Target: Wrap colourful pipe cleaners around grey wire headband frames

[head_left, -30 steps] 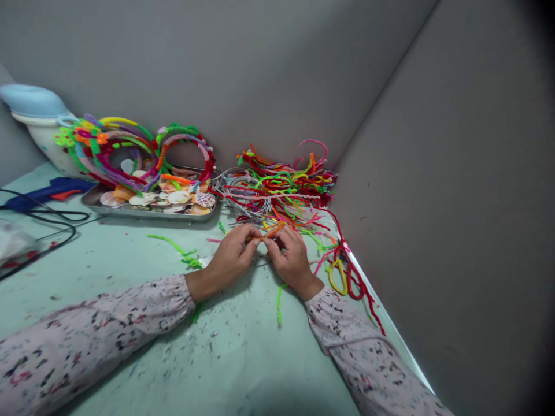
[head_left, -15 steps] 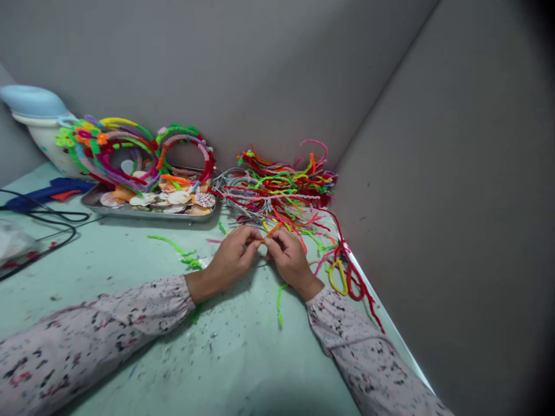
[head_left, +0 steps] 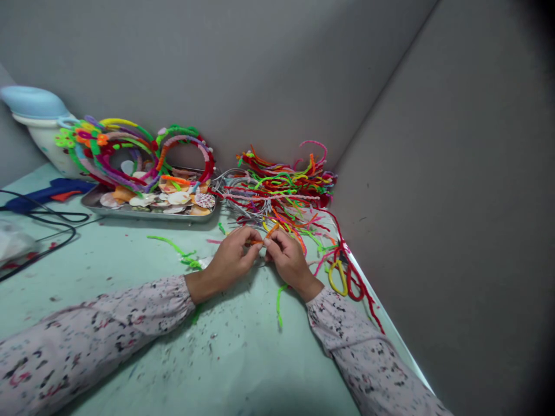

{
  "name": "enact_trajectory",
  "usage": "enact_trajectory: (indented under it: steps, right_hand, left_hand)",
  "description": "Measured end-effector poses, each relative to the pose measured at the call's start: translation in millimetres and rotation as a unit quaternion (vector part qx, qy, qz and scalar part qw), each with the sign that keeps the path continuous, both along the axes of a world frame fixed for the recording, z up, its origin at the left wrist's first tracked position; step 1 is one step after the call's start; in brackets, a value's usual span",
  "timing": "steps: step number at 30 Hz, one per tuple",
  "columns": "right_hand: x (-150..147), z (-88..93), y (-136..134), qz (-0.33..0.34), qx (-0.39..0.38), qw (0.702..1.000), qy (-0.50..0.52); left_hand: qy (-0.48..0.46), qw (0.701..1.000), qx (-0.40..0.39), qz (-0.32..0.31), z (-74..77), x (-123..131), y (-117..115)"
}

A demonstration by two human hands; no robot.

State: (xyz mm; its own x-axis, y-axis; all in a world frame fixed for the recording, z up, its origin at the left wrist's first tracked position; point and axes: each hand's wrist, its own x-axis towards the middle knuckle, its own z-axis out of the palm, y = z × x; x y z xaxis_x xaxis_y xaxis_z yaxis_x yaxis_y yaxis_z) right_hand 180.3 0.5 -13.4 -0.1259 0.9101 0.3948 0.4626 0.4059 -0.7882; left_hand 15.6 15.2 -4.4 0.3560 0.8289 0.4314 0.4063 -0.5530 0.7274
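Thumb and fingers of my left hand (head_left: 234,254) pinch an orange pipe cleaner (head_left: 272,230). From the other side my right hand (head_left: 288,257) grips the same piece, its fingertips nearly touching the left ones. A thin wire curve shows partly behind and below the fingers; most of it is hidden. Left of the hands lies a bright green pipe cleaner (head_left: 167,242), and another green piece (head_left: 280,309) rests below my right hand. Just behind the fingers spreads a heap of coloured pipe cleaners (head_left: 286,185) with grey wire headbands (head_left: 243,199) among them.
A metal tray (head_left: 151,216) of seashells (head_left: 177,198) stands at the back left, with wrapped headbands (head_left: 186,137) on it. Scissors with yellow handles (head_left: 337,277) lie by the right table edge, next to the wall. Black cables (head_left: 52,216) and a blue-lidded container (head_left: 37,104) are at far left.
Both hands stay in nearly the same place. Between the fingertips the orange pipe cleaner has shifted slightly.
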Motion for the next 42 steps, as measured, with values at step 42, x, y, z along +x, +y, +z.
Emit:
enact_trajectory:
  steps: [42]
  right_hand:
    - [0.6,-6.3,3.1,-0.052,0.030,0.994,0.095]
  left_hand:
    - [-0.036,0.999,0.029,0.002,-2.2,-0.5,1.4]
